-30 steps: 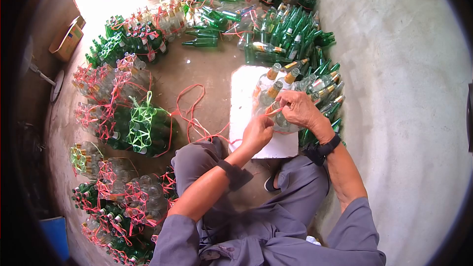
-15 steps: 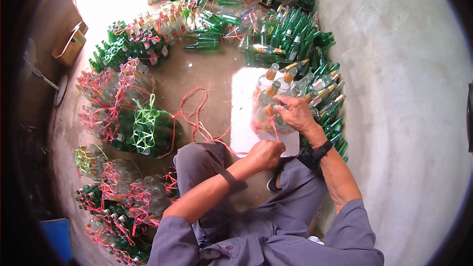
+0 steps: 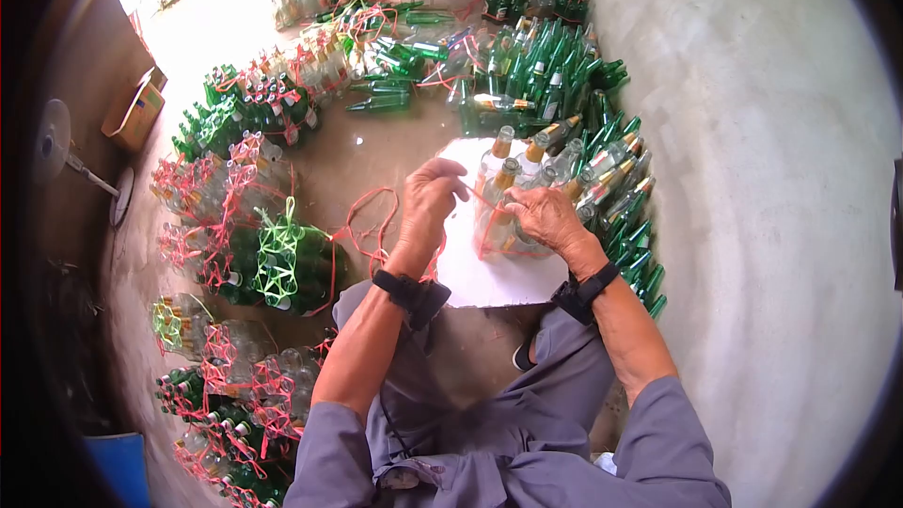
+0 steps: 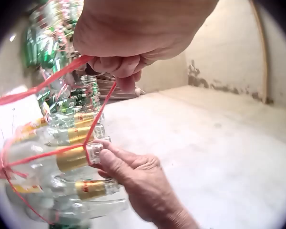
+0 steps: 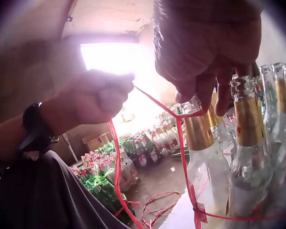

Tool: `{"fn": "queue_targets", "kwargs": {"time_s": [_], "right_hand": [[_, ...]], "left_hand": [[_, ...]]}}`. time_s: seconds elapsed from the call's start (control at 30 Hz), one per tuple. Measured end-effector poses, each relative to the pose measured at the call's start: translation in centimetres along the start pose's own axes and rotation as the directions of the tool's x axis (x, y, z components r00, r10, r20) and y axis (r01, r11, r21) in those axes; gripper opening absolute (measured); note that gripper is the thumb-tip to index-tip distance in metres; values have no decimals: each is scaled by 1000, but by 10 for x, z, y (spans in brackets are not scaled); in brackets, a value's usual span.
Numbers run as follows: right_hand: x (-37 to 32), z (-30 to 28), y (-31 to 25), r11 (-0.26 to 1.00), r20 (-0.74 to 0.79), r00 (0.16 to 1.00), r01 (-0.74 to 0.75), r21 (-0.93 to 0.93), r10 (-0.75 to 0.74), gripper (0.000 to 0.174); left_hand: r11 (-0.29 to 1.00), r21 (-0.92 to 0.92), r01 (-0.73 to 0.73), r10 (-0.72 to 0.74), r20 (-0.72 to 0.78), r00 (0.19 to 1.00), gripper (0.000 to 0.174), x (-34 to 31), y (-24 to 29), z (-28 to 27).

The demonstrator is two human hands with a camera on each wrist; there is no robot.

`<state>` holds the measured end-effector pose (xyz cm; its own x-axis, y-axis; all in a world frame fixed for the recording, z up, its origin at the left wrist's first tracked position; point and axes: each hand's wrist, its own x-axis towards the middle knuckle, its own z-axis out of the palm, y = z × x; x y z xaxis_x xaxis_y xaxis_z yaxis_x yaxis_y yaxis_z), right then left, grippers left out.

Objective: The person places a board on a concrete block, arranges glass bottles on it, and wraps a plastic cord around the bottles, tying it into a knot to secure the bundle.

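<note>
My left hand (image 3: 431, 207) grips red plastic twine (image 4: 96, 114), pulled taut up from a bottle neck. Opposite it, my right hand (image 3: 553, 221) pinches the neck of a clear glass bottle (image 5: 200, 132) with a gold neck label, thumb and fingers at its mouth, where the twine loops round. That bottle stands upright in a cluster of clear bottles on a white board (image 3: 461, 277) before my knees. More twine circles the cluster lower down, as the right wrist view shows. A slack tail of twine hangs from my left hand.
Bundles of bottles tied with red twine (image 3: 226, 357) line the left side, one with green twine (image 3: 277, 259) on top. Loose green bottles (image 3: 555, 61) lie piled behind and right of the board, along a pale wall (image 3: 752, 179). Loose twine (image 3: 372, 226) trails on the floor.
My left hand first drew the twine down toward my lap, then rose up and left of the bottles, still gripping it. My right hand has stayed at the bottle necks.
</note>
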<state>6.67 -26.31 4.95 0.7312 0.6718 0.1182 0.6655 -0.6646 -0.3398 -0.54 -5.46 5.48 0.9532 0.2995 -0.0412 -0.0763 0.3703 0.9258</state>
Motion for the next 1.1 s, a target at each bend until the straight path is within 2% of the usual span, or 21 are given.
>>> {"fn": "queue_targets", "kwargs": {"time_s": [0.07,0.17,0.23,0.27,0.3,0.33,0.37,0.43,0.5,0.53,0.6,0.7,0.73,0.77,0.87,0.93,1.03,1.1], "right_hand": [[-5,1,-2,996,-9,999,-45,79,46,31],[-6,-2,-6,997,6,998,-65,49,65,31],[-7,1,-2,998,9,998,-56,40,56,31],[-5,3,-1,999,12,999,-42,30,42,31],[-4,5,2,998,9,999,-44,37,44,31],[-5,6,6,998,-7,1000,-10,69,11,31],[-4,8,8,995,-25,999,26,98,-24,31],[-5,10,8,996,-26,999,22,86,-20,31],[-3,8,7,997,-29,999,17,70,-15,31],[-3,7,6,998,-19,1000,7,67,-6,32],[-5,4,5,998,-10,1000,-3,65,4,32],[-5,4,5,994,-8,1000,3,111,-2,34],[-5,10,9,994,-23,1000,19,111,-16,35],[-4,14,14,993,-41,999,32,110,-28,35],[-8,11,10,992,-53,998,31,119,-25,36],[-11,8,9,989,-63,995,90,118,-83,36],[-15,4,6,986,-105,983,157,55,-150,37],[-20,-1,1,989,-72,990,126,72,-121,41]], "left_hand": [[999,-48,19,-19,-11,1000,18,3,-1,-1],[995,-91,-38,35,-39,999,17,0,-2,9],[999,18,-35,34,30,999,19,-15,9,26],[983,119,-142,127,126,984,20,-24,6,33],[966,172,-194,151,237,960,21,-34,-2,42],[869,411,-276,129,350,928,22,-48,-2,48],[668,540,-513,256,480,839,24,-54,-18,53],[560,515,-648,304,600,740,22,-75,-17,67],[489,565,-665,163,690,706,20,-82,-20,64],[488,565,-665,160,692,704,20,-81,-20,64],[543,542,-641,272,609,745,18,-76,-16,66],[563,524,-639,280,606,744,15,-68,-3,72],[512,526,-679,306,627,716,14,-69,-7,73],[524,548,-652,250,633,733,15,-72,-14,74],[584,493,-645,239,655,717,16,-84,-9,76],[636,559,-532,157,581,799,16,-85,-2,71],[644,593,-483,98,562,821,17,-85,20,64],[639,606,-473,75,563,823,16,-82,22,56]]}}
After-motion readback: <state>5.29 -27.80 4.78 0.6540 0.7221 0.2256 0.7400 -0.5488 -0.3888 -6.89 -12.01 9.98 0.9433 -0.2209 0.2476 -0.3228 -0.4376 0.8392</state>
